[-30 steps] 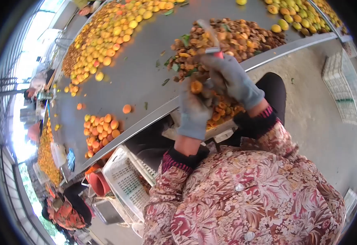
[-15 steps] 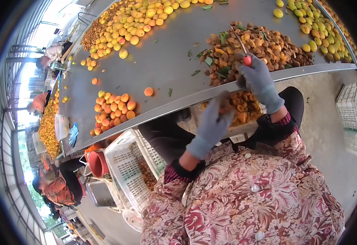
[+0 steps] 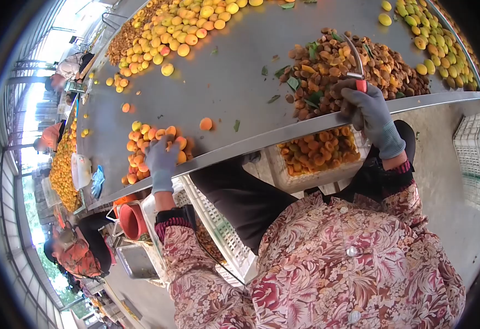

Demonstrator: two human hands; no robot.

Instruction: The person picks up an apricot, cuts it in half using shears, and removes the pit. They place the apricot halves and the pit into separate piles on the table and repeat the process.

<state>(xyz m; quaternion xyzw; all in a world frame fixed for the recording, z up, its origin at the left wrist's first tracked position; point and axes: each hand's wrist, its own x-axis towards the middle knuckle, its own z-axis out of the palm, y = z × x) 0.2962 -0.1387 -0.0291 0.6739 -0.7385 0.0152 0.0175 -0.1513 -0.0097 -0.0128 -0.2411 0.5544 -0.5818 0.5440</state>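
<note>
My left hand, in a grey glove, reaches onto the small pile of orange apricots near the table edge; its fingers are over the fruit, and what they touch is partly hidden. My right hand, also gloved, is closed around the red handle of a curved knife, blade pointing up. It is at the table's front edge, before a heap of brown and orange fruit pieces with leaves. Below the edge, between my knees, a crate holds opened orange apricots.
The metal table bears yellow apricots at the back left and greenish ones at the right. White crates and a red bucket are at the lower left. Other people are at the far left.
My left hand has moved left from above the crate to the apricot pile. My right hand has shifted slightly right and down, still with the knife. The view has shifted a little.
</note>
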